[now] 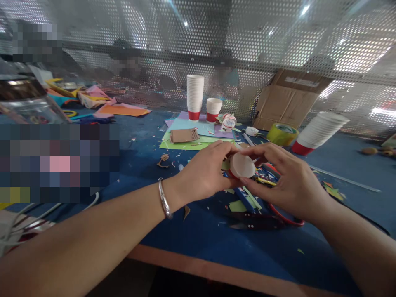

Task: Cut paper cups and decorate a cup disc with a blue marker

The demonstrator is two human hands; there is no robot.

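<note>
Both hands meet over the blue table (198,231) and grip one small paper cup (242,166), turned so its round pale bottom faces me. My left hand (206,171) wraps it from the left, fingers curled; a silver bangle (164,198) sits on that wrist. From the right, my right hand (286,179) pinches the cup's rim between thumb and fingers. Under the hands lie coloured paper scraps (244,202) and red-handled scissors (278,218).
A stack of white-and-red cups (194,97) and a single cup (213,109) stand at the back, beside coloured paper sheets (188,140). A leaning cup stack (318,132), yellow tape roll (282,133) and cardboard box (289,101) lie right. Perforated metal screen behind.
</note>
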